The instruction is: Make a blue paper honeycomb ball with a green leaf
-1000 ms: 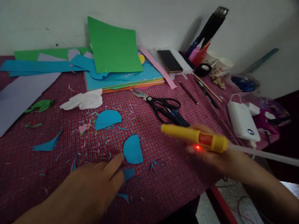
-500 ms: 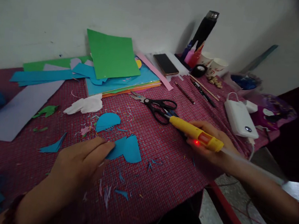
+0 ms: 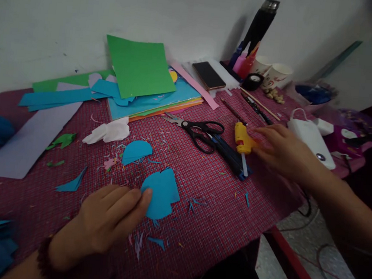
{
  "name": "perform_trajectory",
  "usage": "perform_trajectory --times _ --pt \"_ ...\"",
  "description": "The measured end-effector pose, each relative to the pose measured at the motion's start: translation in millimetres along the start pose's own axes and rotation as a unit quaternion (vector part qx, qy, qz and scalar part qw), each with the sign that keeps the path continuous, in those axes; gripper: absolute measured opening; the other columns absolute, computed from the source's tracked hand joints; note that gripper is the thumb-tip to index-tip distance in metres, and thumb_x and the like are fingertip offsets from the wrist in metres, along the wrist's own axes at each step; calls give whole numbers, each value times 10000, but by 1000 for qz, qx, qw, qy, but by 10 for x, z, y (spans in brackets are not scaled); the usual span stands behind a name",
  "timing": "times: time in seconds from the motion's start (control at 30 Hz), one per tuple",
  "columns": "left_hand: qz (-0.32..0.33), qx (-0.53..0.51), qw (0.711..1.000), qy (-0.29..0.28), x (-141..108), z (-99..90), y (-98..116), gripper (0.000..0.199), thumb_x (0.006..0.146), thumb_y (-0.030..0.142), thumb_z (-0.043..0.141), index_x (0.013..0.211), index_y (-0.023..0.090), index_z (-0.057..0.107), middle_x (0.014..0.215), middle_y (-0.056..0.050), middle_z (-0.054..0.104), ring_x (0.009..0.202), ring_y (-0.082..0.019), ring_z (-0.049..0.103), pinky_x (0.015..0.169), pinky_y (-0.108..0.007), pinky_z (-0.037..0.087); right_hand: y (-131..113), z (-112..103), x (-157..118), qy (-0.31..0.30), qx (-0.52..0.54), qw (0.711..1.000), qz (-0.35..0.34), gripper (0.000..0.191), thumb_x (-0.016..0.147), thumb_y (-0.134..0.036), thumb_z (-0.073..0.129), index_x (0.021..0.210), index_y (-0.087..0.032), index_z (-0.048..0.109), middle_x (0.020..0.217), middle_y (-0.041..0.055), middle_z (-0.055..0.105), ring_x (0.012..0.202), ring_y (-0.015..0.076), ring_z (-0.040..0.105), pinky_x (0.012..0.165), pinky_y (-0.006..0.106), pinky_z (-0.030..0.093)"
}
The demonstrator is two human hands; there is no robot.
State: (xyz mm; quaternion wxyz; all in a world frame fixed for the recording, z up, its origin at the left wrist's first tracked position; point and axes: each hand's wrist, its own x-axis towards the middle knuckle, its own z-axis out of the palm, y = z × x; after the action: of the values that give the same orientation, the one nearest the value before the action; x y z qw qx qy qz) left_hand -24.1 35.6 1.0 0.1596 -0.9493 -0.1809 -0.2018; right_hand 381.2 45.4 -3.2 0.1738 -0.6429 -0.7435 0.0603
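My left hand (image 3: pixel 109 215) is closed on the edge of a blue paper cutout (image 3: pixel 163 192), with the thumb at its left side. A folded blue paper half-round (image 3: pixel 137 151) lies just beyond it. To the right, a yellow glue gun (image 3: pixel 242 138) rests near a blue-and-black box cutter (image 3: pixel 227 154), its clear glue stick pointing toward me. My right hand (image 3: pixel 283 153) is beside the gun's blurred handle, fingers stretched out and apart, the fingertips at or just off it. Black-handled scissors (image 3: pixel 200 132) lie left of the gun.
Paper scraps litter the checked cloth (image 3: pixel 203 229). Green sheet (image 3: pixel 140 69) and stacked coloured paper are at the back, with a phone (image 3: pixel 208 75). A pencil (image 3: pixel 233 111), paper cups (image 3: pixel 277 76), black flask (image 3: pixel 261 26) and white power bank (image 3: pixel 312 140) stand or lie right.
The glue gun has come down onto the cloth and turned, and my right hand has loosened from it. In my left hand the blue cutout has shifted and shows more of its face.
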Motion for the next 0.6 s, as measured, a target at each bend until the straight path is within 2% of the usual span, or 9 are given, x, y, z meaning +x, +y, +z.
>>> perform_trajectory --times 0.07,0.1,0.13,0.2,0.23,0.33,0.43,0.5,0.6 --pt "-2 -26 1000 2 23 -20 28 250 932 39 402 1013 150 611 734 -2 661 598 -118 587 560 -255 454 -387 -26 -87 60 60 996 30 141 905 -334 535 1009 -266 602 1009 76 599 1014 284 593 918 473 459" --pt "-3 -41 999 2 32 -26 47 252 926 44 409 1021 156 614 732 3 657 599 -115 583 554 -252 449 -617 -15 -125 23 154 987 26 124 905 -359 536 947 -261 601 915 57 616 895 245 610 814 421 499" --pt "-4 -54 999 -2 39 -31 68 260 921 49 410 1033 162 615 731 6 653 596 -115 577 544 -252 444 -850 16 -154 -83 263 961 24 140 905 -376 535 916 -252 600 852 35 620 800 206 606 721 362 514" --pt "0 -71 997 -14 44 -41 114 283 920 54 391 1059 159 613 731 4 651 594 -122 571 533 -264 437 -1262 135 -170 -282 453 845 46 167 904 -374 525 899 -213 570 737 -2 588 650 141 567 563 266 486" --pt "6 -75 997 -19 41 -48 137 296 922 51 373 1065 150 612 734 -1 653 593 -126 569 535 -272 437 -1419 213 -158 -336 507 791 65 139 895 -337 544 881 -199 547 700 -22 566 612 112 544 544 234 472" --pt "18 -75 997 -29 14 -82 192 322 935 46 328 1060 137 611 781 -27 680 653 -145 595 596 -296 464 -1657 441 -81 -408 554 714 129 126 861 -197 573 776 -184 482 607 -67 532 495 54 487 464 159 429" --pt "17 -66 997 -24 -23 -100 210 339 936 30 319 1039 169 611 832 -30 705 721 -156 617 670 -311 479 -1647 562 -7 -436 539 702 160 130 857 -154 552 758 -179 472 584 -78 539 436 36 470 418 133 402" --pt "20 -68 997 -30 -31 -84 191 345 935 18 324 1033 180 612 811 -15 706 683 -142 609 645 -296 474 -1579 581 32 -434 528 716 142 108 867 -170 537 774 -180 483 599 -71 551 442 43 483 427 145 409" --pt "14 -72 997 -30 -24 -28 112 305 953 49 347 1011 168 622 742 -2 693 599 -120 587 564 -266 456 -1431 567 104 -308 445 840 35 69 861 -132 517 814 -173 547 678 -31 587 574 86 543 548 206 448"
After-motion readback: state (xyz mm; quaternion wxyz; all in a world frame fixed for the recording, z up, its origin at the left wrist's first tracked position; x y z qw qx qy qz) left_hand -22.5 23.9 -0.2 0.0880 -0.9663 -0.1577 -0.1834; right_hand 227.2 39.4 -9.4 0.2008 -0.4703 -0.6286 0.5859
